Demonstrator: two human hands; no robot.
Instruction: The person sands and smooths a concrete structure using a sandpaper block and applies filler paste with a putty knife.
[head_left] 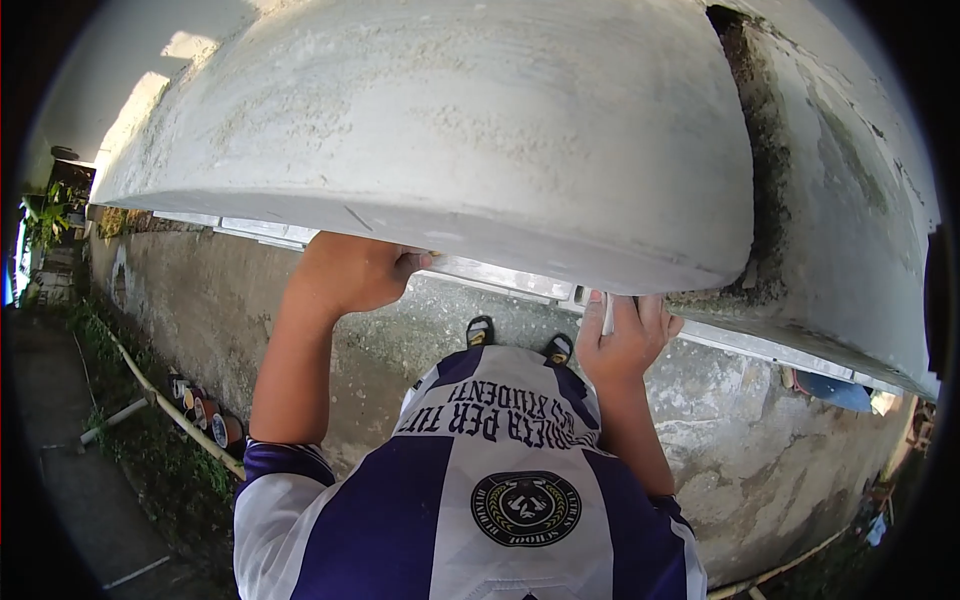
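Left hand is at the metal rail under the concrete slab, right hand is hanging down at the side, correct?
Not quite. The right hand is not hanging down: the head view shows it raised to the metal rail too, a thin white piece in its fingers. The left hand is at the rail under the concrete slab, as said.

Two hands [345,272] [625,340], one rail [500,275], two sandals [480,330] [558,348]

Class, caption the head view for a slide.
Left hand and right hand hold a metal bar beneath a concrete ledge.
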